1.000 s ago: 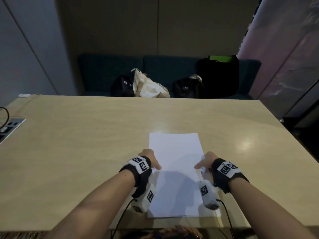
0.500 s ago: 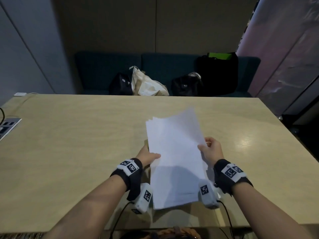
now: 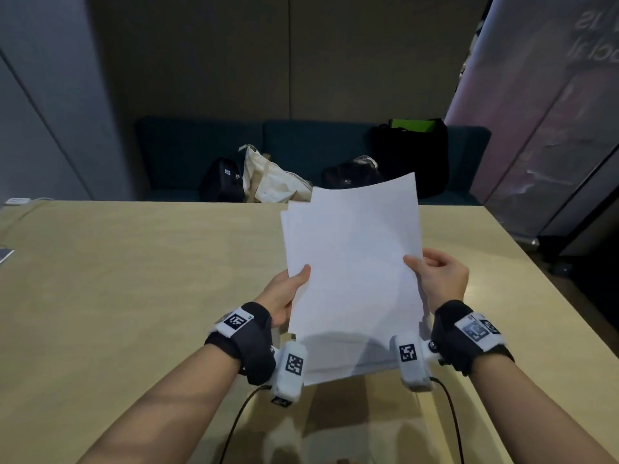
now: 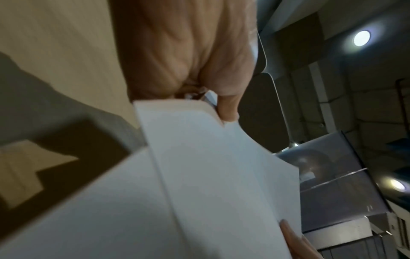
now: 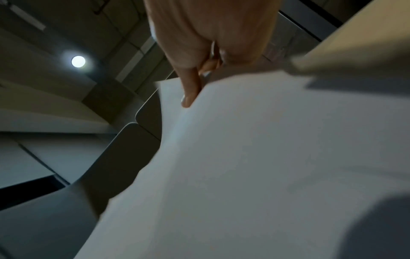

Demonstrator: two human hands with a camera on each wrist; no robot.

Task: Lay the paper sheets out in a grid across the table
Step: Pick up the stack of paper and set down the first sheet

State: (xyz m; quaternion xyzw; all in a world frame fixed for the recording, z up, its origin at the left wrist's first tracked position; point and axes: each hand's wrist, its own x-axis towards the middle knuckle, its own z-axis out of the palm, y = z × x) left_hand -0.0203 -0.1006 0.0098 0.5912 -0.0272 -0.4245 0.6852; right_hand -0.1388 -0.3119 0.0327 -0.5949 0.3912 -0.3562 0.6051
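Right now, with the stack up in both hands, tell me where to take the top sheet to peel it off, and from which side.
Take the top sheet at its right long edge, coming from the right. The right hand already pinches there, thumb on top. The sheets are fanned, so their edges sit offset and one probably slides free, while the left hand keeps the rest of the stack.

Bare forearms; each wrist wears a black strap with a white tag printed with a black square code, plus a white camera pod trailing a black cable
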